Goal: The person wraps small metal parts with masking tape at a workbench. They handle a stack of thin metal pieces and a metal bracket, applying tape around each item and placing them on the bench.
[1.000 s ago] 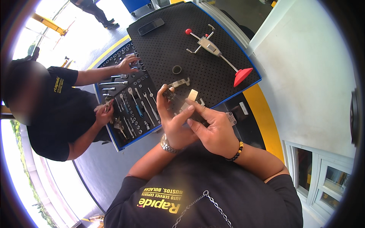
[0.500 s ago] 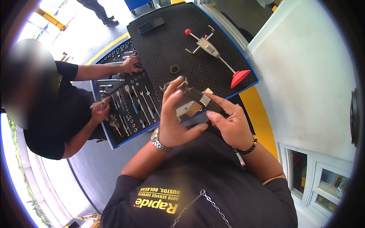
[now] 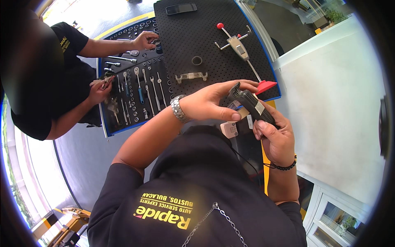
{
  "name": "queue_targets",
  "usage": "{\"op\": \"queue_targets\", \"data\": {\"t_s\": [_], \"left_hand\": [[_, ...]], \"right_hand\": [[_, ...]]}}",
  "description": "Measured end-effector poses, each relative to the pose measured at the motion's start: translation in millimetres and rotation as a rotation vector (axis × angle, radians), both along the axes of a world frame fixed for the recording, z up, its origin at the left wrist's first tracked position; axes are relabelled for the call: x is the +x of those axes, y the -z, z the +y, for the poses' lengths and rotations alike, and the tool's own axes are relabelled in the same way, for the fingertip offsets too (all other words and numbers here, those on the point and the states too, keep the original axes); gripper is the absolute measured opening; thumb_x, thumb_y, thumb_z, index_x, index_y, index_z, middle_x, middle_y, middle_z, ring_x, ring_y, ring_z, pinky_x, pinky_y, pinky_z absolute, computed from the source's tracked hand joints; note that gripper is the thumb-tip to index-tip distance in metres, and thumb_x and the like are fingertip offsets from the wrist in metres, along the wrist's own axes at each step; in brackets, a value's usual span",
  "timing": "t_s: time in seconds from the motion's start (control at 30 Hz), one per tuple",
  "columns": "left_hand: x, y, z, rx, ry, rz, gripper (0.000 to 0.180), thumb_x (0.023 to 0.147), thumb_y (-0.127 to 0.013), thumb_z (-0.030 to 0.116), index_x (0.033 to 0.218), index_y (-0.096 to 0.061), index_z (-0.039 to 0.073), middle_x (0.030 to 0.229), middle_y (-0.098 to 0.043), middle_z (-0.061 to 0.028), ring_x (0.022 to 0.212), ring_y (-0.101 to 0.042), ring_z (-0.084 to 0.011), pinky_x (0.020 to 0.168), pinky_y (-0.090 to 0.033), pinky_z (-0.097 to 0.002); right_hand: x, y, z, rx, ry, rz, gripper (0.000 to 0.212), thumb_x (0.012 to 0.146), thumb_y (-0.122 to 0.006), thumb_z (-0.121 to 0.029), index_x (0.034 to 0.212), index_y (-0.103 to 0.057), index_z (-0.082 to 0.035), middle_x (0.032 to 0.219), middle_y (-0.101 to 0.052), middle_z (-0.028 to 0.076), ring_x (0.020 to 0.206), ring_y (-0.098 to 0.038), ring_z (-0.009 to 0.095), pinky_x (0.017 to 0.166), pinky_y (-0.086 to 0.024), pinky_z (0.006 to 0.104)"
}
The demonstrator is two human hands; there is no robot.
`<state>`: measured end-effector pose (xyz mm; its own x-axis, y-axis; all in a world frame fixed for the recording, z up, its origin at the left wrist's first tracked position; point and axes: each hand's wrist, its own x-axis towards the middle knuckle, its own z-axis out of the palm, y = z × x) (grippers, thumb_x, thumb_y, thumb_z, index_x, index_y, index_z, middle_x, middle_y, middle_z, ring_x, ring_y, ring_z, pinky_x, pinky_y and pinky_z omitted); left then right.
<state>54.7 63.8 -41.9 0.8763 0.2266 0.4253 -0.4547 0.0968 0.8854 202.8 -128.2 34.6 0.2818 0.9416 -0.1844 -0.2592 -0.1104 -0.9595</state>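
Observation:
In my right hand [image 3: 276, 138] is a dark part with long grooves and a pale label across its middle; its exact kind I cannot make out. The thumb and fingers close around its near end. My left hand [image 3: 212, 101], with a metal watch at the wrist, reaches across to the part's far end [image 3: 242, 92]. Its fingers stretch out behind that end and its thumb stands apart, so whether they touch it is hidden. Below the hands, a pale box [image 3: 229, 129] is partly covered.
A black perforated mat [image 3: 181, 41] bears a phone [image 3: 181, 8], a ring [image 3: 196, 60], a metal bracket [image 3: 191, 77] and a red-ended rod tool [image 3: 240, 49]. At left, a co-worker's hand [image 3: 146, 41] is over a socket and wrench tray [image 3: 135, 86]. A wall [image 3: 329, 90] stands right.
The grooved part and both my hands have shifted right in view. My left hand has swung from upright to lying across, uncovering the bracket. The co-worker's far hand has lifted with a small piece.

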Motion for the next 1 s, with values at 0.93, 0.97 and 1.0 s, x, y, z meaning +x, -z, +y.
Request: {"op": "queue_targets", "data": {"t_s": [0.93,0.97,1.0], "left_hand": [[-6.7,-23.4,-25.2,-0.412,0.130,0.318,0.055,0.088,-0.073,0.006,0.140,-0.059,-0.005,0.115,-0.071,-0.0084,0.107,-0.066,-0.0137,0.095,-0.055,-0.0326],[-6.9,-22.3,-25.6,-0.402,0.126,0.311,0.055,0.088,-0.072,0.006,0.141,-0.058,-0.005,0.115,-0.071,-0.0086,0.106,-0.066,-0.0139,0.095,-0.055,-0.0331],[-6.4,-21.4,-25.7,-0.392,0.122,0.303,0.055,0.089,-0.071,0.006,0.141,-0.058,-0.005,0.114,-0.071,-0.0087,0.106,-0.066,-0.0141,0.095,-0.056,-0.0336]], "right_hand": [[25.2,-1.5,6.0,0.097,0.002,-0.139,0.043,0.099,-0.063,-0.003,0.142,-0.063,0.002,0.087,-0.064,-0.004,0.072,-0.051,0.002,0.066,-0.043,0.0204],[27.1,1.0,6.5,0.091,-0.005,-0.167,0.043,0.099,-0.063,-0.003,0.142,-0.063,0.001,0.086,-0.064,-0.005,0.072,-0.051,0.002,0.065,-0.042,0.0200],[28.6,3.0,8.0,0.091,-0.008,-0.199,0.043,0.099,-0.063,-0.003,0.142,-0.064,0.001,0.086,-0.064,-0.005,0.072,-0.050,0.001,0.065,-0.042,0.0196]]}}
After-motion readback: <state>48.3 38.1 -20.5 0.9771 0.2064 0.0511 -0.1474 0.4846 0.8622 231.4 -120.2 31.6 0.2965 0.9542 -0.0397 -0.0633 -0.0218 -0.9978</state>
